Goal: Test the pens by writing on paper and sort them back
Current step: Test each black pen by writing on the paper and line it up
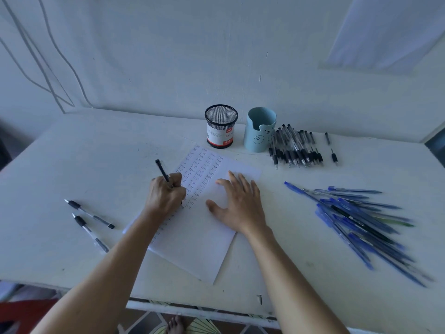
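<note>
Underneath everything, the white tabletop carries a sheet of paper lying askew at its middle, its far half filled with columns of the handwritten word "Test". Right of the paper sprawls a loose heap of blue pens. Beyond the paper's far right corner lies a tighter bundle of black-grip pens. Just behind the paper stand a pale blue bear-faced pen holder and a black mesh pen cup, side by side and both apparently holding nothing. Left of the paper, two black-grip pens lie apart from the rest, nearly parallel.

The right hand lies flat on the paper with fingers spread, pinning it. The left hand is curled round a black pen, its cap end pointing up and away. The tip meets the paper at the foot of a column.

Judging by looks, each pen is light, stiff and smooth-barrelled, so it should roll easily. The rubber sleeve near the tip is probably the surest place to pinch it. The paper is thin and would likely slide without that flat palm.
</note>
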Motion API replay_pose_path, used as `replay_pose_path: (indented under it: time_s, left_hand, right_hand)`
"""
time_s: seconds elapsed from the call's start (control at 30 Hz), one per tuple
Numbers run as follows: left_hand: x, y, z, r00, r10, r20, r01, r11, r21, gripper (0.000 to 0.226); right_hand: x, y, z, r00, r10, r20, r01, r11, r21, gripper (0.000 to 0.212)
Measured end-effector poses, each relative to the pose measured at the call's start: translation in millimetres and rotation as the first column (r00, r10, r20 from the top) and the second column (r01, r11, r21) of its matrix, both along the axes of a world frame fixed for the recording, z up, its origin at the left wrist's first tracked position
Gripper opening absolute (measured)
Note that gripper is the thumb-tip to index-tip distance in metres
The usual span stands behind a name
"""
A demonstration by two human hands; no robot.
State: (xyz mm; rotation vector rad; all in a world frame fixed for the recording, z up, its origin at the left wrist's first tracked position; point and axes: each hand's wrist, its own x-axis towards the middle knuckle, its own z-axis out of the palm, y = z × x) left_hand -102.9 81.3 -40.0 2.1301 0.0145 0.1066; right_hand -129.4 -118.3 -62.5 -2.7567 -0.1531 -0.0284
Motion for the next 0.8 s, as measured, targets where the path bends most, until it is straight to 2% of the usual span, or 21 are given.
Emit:
replay_pose_path:
  time_s: [0.17,0.37,0.8]
  left_hand:
    - [-0.6,0.1,0.5,0.999,-0.037,0.013,0.037,0.998,0.047,0.021]
    - [-2.2,-1.8,1.4,0.999,-0.035,0.013,0.035,0.999,-0.021,0.022]
    - [-2.8,-1.2,-2.0,0.998,-0.066,0.011,0.066,0.997,-0.036,0.024]
  right_hand:
    - [0.3,0.0,-0.3,1.000,0.002,-0.005,-0.003,1.000,-0.003,0.064]
    - [0.4,0.3,-0.3,1.000,0.002,-0.009,-0.002,1.000,-0.001,0.063]
    - [1.2,-0.4,-3.6,1.000,-0.001,0.006,0.001,1.000,0.000,0.063]
